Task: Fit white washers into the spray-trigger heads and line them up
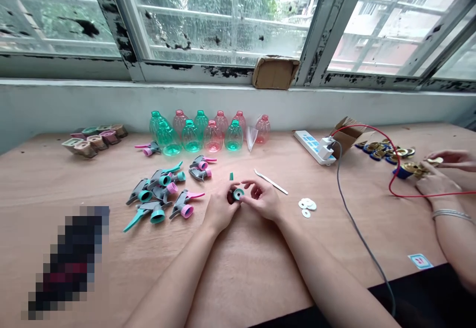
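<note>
In front of me, my left hand (220, 206) is wrapped round a trigger sprayer head (238, 194), its green collar facing up towards me. A pale ring with a dark centre shows inside that collar. A small green tip (231, 176) shows just beyond my left fingers, probably the sprayer's trigger. My right hand (265, 200) is curled in from the other side, its thumb touching the collar's edge. Most of the sprayer's body is hidden by my fingers. Right of my hands lie several white washers (308, 204), and white tweezers (271, 182) rest beyond my right hand.
Several grey sprayer heads (156, 194) with green or pink parts lie on the left. Clear green and pink bottles (191, 137) stand along the wall. A power strip (314, 147) and grey cable (345, 204) are on the right, near another person's hands (439, 182).
</note>
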A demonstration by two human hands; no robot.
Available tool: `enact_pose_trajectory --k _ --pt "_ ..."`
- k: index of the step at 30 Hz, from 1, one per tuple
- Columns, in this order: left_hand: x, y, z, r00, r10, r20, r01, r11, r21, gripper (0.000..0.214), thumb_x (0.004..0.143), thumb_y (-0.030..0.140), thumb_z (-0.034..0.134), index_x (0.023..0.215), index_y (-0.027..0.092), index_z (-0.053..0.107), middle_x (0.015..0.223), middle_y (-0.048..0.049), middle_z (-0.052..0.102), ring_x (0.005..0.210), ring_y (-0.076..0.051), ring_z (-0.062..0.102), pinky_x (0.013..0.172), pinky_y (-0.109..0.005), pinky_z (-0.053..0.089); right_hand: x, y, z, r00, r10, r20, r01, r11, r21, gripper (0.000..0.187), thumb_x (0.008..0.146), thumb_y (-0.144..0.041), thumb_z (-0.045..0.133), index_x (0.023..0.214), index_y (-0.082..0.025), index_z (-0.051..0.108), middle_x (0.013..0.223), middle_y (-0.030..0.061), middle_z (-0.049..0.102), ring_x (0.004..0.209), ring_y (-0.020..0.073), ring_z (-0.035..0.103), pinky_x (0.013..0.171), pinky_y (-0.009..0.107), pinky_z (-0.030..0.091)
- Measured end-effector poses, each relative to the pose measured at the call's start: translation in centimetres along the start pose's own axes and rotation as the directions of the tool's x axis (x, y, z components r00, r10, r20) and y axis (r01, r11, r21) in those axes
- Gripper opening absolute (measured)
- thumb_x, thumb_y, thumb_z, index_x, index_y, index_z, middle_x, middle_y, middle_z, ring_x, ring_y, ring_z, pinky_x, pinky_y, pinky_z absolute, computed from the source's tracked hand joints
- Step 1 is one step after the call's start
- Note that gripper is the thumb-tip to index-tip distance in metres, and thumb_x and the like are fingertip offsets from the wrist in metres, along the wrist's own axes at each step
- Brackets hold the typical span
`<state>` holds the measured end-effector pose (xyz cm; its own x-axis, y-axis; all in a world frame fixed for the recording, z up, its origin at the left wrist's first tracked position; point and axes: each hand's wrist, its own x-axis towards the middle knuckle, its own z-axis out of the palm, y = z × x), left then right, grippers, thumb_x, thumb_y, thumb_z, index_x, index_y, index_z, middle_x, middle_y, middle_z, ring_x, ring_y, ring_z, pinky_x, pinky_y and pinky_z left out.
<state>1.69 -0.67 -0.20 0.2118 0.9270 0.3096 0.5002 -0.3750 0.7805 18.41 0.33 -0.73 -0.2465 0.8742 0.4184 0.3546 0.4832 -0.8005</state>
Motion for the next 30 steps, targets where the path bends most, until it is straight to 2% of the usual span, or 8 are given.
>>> enact_pose_trajectory --k 2,4,7,11,14,22,25,30 --pt "0.0 0.0 0.0 1.0 0.001 0.0 -0.001 0.999 -0.036 0.046 0.07 0.007 0.057 0.114 0.022 0.054 0.092 0.0004 0.065 0.07 -0.012 0.058 0.067 -0.024 0.046 0.0 0.1 -0.1 0.998 -0.035 0.047 0.037 0.999 -0.04 0.041 0.074 -0.032 0.071 0.113 -0.022 0.062 0.097 0.0021 0.064 0.057 0.0076 0.051 0.056 0.021 0.045" --pt "-0.1 0.0 0.0 1.0 0.014 -0.003 -0.014 1.0 -0.013 0.038 0.07 0.007 0.056 0.105 0.021 0.056 0.088 0.0007 0.064 0.072 -0.013 0.058 0.068 -0.025 0.046 0.3 0.4 -0.5 0.999 -0.033 0.027 0.036 0.994 -0.107 0.031 0.08 -0.033 0.064 0.109 -0.022 0.064 0.096 0.0024 0.065 0.06 0.0089 0.053 0.059 0.022 0.045" --pt "-0.3 0.1 -0.3 1.0 0.027 0.003 -0.027 0.997 0.066 0.022 0.072 0.009 0.055 0.09 0.02 0.056 0.079 0.0011 0.062 0.071 -0.014 0.057 0.065 -0.025 0.044 0.9 1.1 -1.9 0.981 0.085 -0.173 -0.133 0.949 -0.285 0.023 0.09 -0.03 0.05 0.098 -0.019 0.068 0.092 0.0049 0.066 0.068 0.0127 0.059 0.066 0.024 0.045" --pt "-0.4 0.1 -0.6 1.0 0.025 -0.003 -0.025 0.995 0.097 0.02 0.072 0.011 0.056 0.09 0.02 0.057 0.083 0.0002 0.064 0.076 -0.016 0.059 0.068 -0.026 0.045 1.6 2.0 -4.0 0.887 0.344 -0.307 -0.461 0.69 -0.558 0.026 0.083 -0.03 0.058 0.104 -0.02 0.068 0.109 0.0084 0.065 0.093 0.0213 0.061 0.072 0.028 0.043" --pt "-0.3 0.0 -0.6 1.0 0.01 0.001 -0.01 0.998 0.062 0.022 0.075 0.014 0.056 0.095 0.021 0.06 0.085 -0.0003 0.066 0.078 -0.016 0.061 0.071 -0.027 0.047 1.5 2.2 -4.7 0.842 0.466 -0.273 -0.526 0.59 -0.613 0.02 0.082 -0.029 0.057 0.095 -0.022 0.07 0.103 0.008 0.068 0.094 0.0229 0.063 0.068 0.028 0.042" --pt "2.9 -1.1 -0.6 0.996 -0.089 -0.021 0.089 0.996 -0.014 0.028 0.076 0.022 0.059 0.104 0.019 0.06 0.091 -0.0021 0.07 0.072 -0.016 0.067 0.068 -0.026 0.052 0.2 1.0 -4.1 0.819 0.565 -0.103 -0.49 0.593 -0.64 0.002 0.064 -0.021 0.068 0.065 -0.021 0.07 0.069 0.0077 0.07 0.063 0.0222 0.066 0.05 0.026 0.034" --pt "5.4 -1.0 0.4 0.998 -0.062 -0.029 0.063 0.998 0.023 0.029 0.076 0.022 0.061 0.105 0.019 0.061 0.091 -0.003 0.071 0.078 -0.017 0.068 0.071 -0.026 0.052 0.6 0.9 -4.5 0.811 0.566 -0.147 -0.51 0.561 -0.652 0.004 0.064 -0.023 0.069 0.066 -0.021 0.07 0.072 0.0105 0.071 0.069 0.0253 0.067 0.05 0.027 0.035" --pt "9.2 -0.2 4.2 1.0 -0.024 -0.002 0.024 0.997 0.072 0.03 0.073 0.019 0.065 0.103 0.022 0.064 0.092 -0.0021 0.071 0.084 -0.017 0.068 0.073 -0.027 0.051 2.1 1.7 -6.1 0.783 0.545 -0.3 -0.607 0.566 -0.557 0.016 0.071 -0.036 0.065 0.069 -0.021 0.07 0.072 0.0107 0.071 0.069 0.0242 0.068 0.05 0.027 0.035"
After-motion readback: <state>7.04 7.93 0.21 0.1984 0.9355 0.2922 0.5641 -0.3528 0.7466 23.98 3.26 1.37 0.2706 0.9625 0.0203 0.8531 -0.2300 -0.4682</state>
